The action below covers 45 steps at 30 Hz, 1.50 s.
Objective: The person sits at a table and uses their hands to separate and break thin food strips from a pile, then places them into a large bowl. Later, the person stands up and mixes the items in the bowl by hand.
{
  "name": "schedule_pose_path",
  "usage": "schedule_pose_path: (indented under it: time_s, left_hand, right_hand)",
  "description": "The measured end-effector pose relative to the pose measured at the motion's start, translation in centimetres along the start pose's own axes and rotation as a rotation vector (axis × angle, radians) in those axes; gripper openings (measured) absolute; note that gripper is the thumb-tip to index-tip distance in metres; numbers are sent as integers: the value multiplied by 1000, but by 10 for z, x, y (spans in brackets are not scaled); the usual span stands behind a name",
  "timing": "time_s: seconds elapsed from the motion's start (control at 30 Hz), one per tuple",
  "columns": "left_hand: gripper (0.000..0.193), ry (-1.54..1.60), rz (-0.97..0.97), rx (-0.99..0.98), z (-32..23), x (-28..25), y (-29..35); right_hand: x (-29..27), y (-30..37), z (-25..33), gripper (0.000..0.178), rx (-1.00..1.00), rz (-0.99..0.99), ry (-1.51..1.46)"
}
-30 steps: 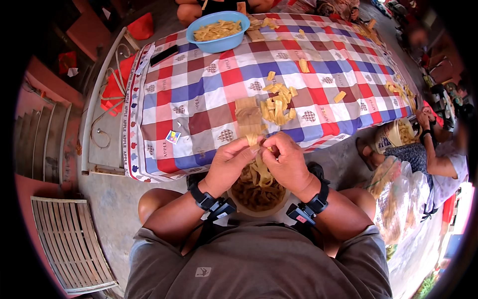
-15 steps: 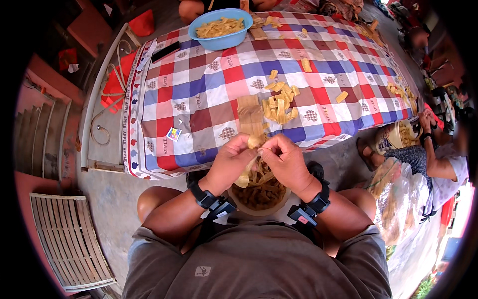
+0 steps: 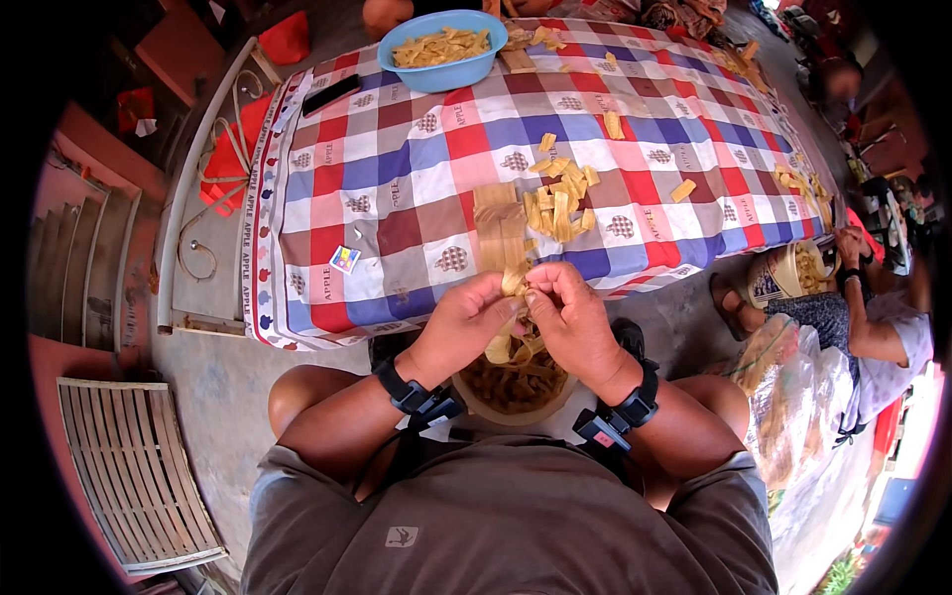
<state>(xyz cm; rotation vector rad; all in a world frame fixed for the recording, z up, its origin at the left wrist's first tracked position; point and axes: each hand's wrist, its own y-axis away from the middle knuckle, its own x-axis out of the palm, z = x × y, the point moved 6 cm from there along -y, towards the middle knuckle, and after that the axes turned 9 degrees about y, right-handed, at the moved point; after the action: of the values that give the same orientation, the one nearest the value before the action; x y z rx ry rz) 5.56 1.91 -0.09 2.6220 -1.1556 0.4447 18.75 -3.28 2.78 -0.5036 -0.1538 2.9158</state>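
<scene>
Close together at the table's near edge, my left hand and my right hand both pinch a pale yellow, fibrous flat strip. Its upper part is bunched or folded between my thumbs and fingers, and a loose length hangs below my left hand. Under them, a round tub between my knees holds many brownish-yellow strips. Just beyond my fingertips a flat brown wooden board lies on the tablecloth. Several short folded yellow pieces are heaped to its right.
A checked cloth covers the table. At the far side stands a blue basin of yellow pieces, near a black phone. A small colourful box lies left. On the right, another person sits beside a bucket and plastic bag.
My fingers have shifted slightly on the strip, and its bunched top now sits a little higher and further right. The whole view has tilted slightly.
</scene>
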Motion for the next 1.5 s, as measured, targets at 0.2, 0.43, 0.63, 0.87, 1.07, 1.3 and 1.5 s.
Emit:
schedule_pose_path:
  time_s: [0.2,0.43,0.63,0.87,1.07,1.3,1.5]
  left_hand:
    - [17,-170,-21,-72,2,-2,2]
    - [17,-15,127,-180,3,7,2]
    - [15,150,42,-226,1,2,4]
    - [7,145,-79,-58,-4,-7,2]
    - [19,177,-7,-21,-11,-7,4]
    - [39,58,56,-80,-10,-4,5]
    - [65,-53,98,13,-21,9,6]
  right_hand:
    - [-4,-2,-20,25,-30,-31,137]
    - [-8,-15,-7,39,1,311,52]
    - [-5,-14,-4,43,-10,275,-20]
    - [-2,-4,3,40,-92,102,35]
    - [-4,-7,-11,31,31,106,-73]
    - [-5,-8,2,14,-205,146,245]
    - [-25,-16,-12,14,-88,-45,341]
